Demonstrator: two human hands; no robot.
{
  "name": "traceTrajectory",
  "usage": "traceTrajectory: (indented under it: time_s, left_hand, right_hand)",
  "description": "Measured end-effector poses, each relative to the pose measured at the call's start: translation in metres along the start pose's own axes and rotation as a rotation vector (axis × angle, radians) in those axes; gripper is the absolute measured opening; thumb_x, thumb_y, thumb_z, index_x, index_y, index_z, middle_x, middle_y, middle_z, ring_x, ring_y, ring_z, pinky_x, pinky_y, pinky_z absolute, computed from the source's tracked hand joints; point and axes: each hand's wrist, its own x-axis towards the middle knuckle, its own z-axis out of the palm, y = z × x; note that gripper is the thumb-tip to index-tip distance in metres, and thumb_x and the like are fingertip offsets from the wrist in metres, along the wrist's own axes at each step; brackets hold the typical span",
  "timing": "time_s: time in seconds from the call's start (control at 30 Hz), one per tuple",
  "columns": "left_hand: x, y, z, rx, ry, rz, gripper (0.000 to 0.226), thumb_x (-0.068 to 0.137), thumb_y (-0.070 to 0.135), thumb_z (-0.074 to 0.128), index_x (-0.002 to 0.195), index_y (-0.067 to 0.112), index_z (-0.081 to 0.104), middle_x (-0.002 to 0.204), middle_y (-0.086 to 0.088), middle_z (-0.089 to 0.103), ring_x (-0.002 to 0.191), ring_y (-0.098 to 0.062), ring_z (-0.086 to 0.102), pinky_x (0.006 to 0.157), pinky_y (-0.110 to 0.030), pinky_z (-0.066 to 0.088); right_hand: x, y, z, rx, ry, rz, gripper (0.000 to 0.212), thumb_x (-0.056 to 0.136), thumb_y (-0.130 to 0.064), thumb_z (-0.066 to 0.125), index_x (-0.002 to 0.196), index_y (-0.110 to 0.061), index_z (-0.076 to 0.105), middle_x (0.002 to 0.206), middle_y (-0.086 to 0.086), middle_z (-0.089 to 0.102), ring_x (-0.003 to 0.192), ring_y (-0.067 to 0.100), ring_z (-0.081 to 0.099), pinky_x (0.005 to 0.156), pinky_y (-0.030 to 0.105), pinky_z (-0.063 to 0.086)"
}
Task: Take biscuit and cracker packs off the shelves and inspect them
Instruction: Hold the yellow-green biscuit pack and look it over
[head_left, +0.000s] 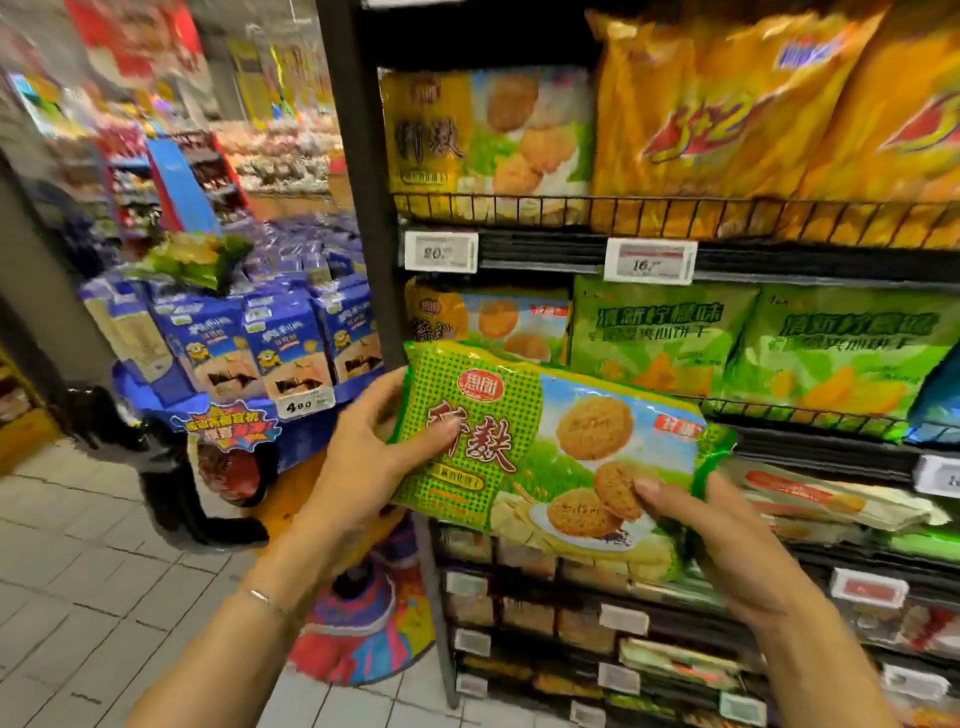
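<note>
Two hands held one green biscuit pack (550, 452) in the head view, just in front of the black shelving (358, 208), and the pack was tilted so that its right end sat lower. At the pack's 9 o'clock the left hand (358, 467) gripped the left end, thumb laid across the printed front and fingers curled behind. At its 4 o'clock the right hand (727, 540) pinched the lower right corner, thumb pressed on the pictured biscuits and the other fingers hidden behind the wrapper. A thin bracelet (265, 603) circled the left wrist. At 12 o'clock from the pack a yellow pack (483, 135) stood behind a wire rail, with a price tag (440, 252) under it. Orange bags (727, 104) filled the shelf at 1 o'clock, and green bags (665, 343) lay at 2 o'clock. Blue boxes (280, 343) were stacked on a display at 10 o'clock, and tiled floor (78, 571) showed at 8 o'clock.
</note>
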Motion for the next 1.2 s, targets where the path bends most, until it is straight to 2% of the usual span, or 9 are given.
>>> traceTrajectory:
  time_s: [0.13, 0.27, 0.43, 0.67, 0.77, 0.9, 1.03, 1.1, 1.2]
  left_hand:
    - [0.052, 0.063, -0.006, 0.019, 0.045, 0.196, 0.067, 0.075, 0.041, 0.093, 0.135, 0.031, 0.064, 0.122, 0.009, 0.077, 0.112, -0.012, 0.074, 0.087, -0.028, 0.062]
    - [0.100, 0.122, -0.004, -0.019, 0.095, 0.377, 0.079, 0.074, 0.033, 0.083, 0.146, 0.016, 0.054, 0.125, 0.004, 0.075, 0.115, -0.012, 0.072, 0.098, -0.035, 0.060]
    - [0.144, 0.194, 0.004, 0.031, 0.035, 0.592, 0.063, 0.088, 0.034, 0.079, 0.145, 0.020, 0.055, 0.126, 0.006, 0.074, 0.117, -0.010, 0.070, 0.100, -0.034, 0.057]
    - [0.205, 0.290, 0.007, 0.134, -0.001, 0.824, 0.042, 0.093, 0.030, 0.072, 0.134, 0.025, 0.064, 0.127, -0.011, 0.072, 0.119, -0.030, 0.069, 0.103, -0.050, 0.057]
    - [0.230, 0.306, 0.012, 0.112, 0.026, 0.833, 0.031, 0.095, 0.015, 0.073, 0.124, 0.024, 0.066, 0.121, -0.004, 0.076, 0.115, -0.026, 0.072, 0.100, -0.055, 0.057]
    - [0.258, 0.312, 0.021, 0.118, 0.183, 0.736, 0.036, 0.094, 0.000, 0.072, 0.128, 0.007, 0.065, 0.121, -0.007, 0.075, 0.116, -0.022, 0.072, 0.102, -0.054, 0.056]
    - [0.271, 0.312, 0.025, -0.020, 0.168, 0.477, 0.045, 0.083, 0.006, 0.069, 0.128, 0.002, 0.063, 0.118, -0.014, 0.073, 0.113, -0.031, 0.070, 0.094, -0.050, 0.059]
    - [0.273, 0.313, 0.027, -0.137, 0.144, 0.401, 0.044, 0.080, 0.008, 0.068, 0.124, 0.003, 0.065, 0.109, -0.008, 0.071, 0.102, -0.024, 0.068, 0.083, -0.039, 0.052]
    - [0.270, 0.320, 0.034, -0.135, 0.181, 0.416, 0.065, 0.068, 0.029, 0.073, 0.129, 0.007, 0.062, 0.128, -0.007, 0.068, 0.115, -0.024, 0.062, 0.094, -0.042, 0.043]
  right_hand:
    - [0.040, -0.076, 0.022, -0.035, 0.052, -0.309, 0.047, 0.065, -0.039, 0.091, 0.109, -0.030, 0.077, 0.107, 0.004, 0.080, 0.097, 0.021, 0.078, 0.070, 0.026, 0.062]
    - [0.071, -0.144, 0.041, -0.140, 0.154, -0.629, 0.060, 0.077, -0.035, 0.081, 0.131, -0.018, 0.062, 0.118, -0.002, 0.077, 0.109, 0.018, 0.074, 0.087, 0.028, 0.060]
    - [0.091, -0.216, 0.052, -0.125, 0.280, -0.913, 0.067, 0.081, -0.033, 0.084, 0.137, -0.013, 0.053, 0.123, -0.001, 0.074, 0.112, 0.017, 0.073, 0.086, 0.021, 0.058]
    - [0.113, -0.317, 0.063, -0.189, 0.432, -1.305, 0.092, 0.082, -0.020, 0.085, 0.151, 0.006, 0.029, 0.146, 0.019, 0.056, 0.133, 0.027, 0.060, 0.112, 0.042, 0.050]
    - [0.131, -0.350, 0.066, -0.271, 0.405, -1.453, 0.094, 0.085, -0.004, 0.084, 0.150, 0.012, 0.018, 0.153, 0.025, 0.045, 0.138, 0.038, 0.053, 0.113, 0.049, 0.047]
    - [0.162, -0.372, 0.073, -0.438, 0.496, -1.496, 0.092, 0.084, -0.015, 0.087, 0.149, 0.007, 0.025, 0.144, 0.018, 0.051, 0.133, 0.026, 0.054, 0.114, 0.052, 0.044]
    - [0.181, -0.383, 0.084, -0.606, 0.511, -1.511, 0.085, 0.085, -0.024, 0.085, 0.146, 0.010, 0.037, 0.137, 0.022, 0.058, 0.127, 0.038, 0.058, 0.104, 0.054, 0.049]
    - [0.186, -0.391, 0.087, -0.624, 0.452, -1.506, 0.075, 0.085, -0.024, 0.085, 0.141, 0.003, 0.044, 0.129, 0.015, 0.063, 0.120, 0.032, 0.063, 0.095, 0.051, 0.054]
    - [0.194, -0.400, 0.086, -0.533, 0.411, -1.422, 0.070, 0.084, -0.017, 0.086, 0.136, -0.002, 0.042, 0.122, 0.005, 0.066, 0.113, 0.016, 0.067, 0.089, 0.038, 0.059]
